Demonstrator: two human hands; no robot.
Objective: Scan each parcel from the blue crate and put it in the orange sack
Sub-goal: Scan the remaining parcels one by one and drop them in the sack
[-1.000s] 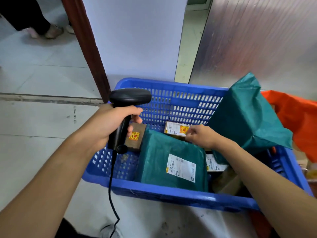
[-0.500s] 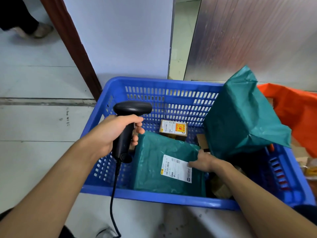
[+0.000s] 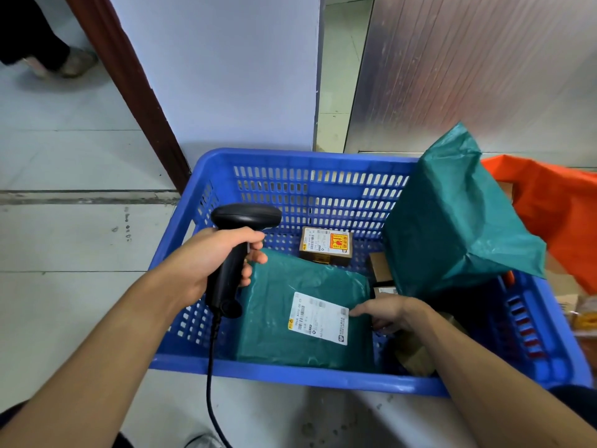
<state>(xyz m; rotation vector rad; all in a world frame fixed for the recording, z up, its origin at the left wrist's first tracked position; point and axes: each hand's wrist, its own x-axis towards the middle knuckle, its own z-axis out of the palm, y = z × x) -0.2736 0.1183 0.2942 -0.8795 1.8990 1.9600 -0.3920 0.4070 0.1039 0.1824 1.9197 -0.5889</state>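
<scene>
L hand (image 3: 210, 260) gripped the black barcode scanner (image 3: 240, 240) by its handle. All fingers were wrapped tight round it, w/ the index finger up front under the scanner head. The head sat over the blue crate's (image 3: 290, 371) left side, above the flat teal mailer (image 3: 274, 305), and the cable (image 3: 210, 383) hung down past the crate's near rim.

R hand (image 3: 389, 313) was at the mailer's right edge. One digit lay straight on top, its tip touching the right edge of the white shipping label (image 3: 318, 318). The other fingers curled down over the edge, prob. tucked under it, though that part was hidden.

The mailer lay flat in the crate, label up, against the near wall. Behind it sat a small cardboard box w/ orange sticker (image 3: 326, 245). A bulky teal parcel (image 3: 452, 221) leaned upright in the crate's right side. The orange sack (image 3: 555, 208) was just beyond the crate's right wall.
</scene>
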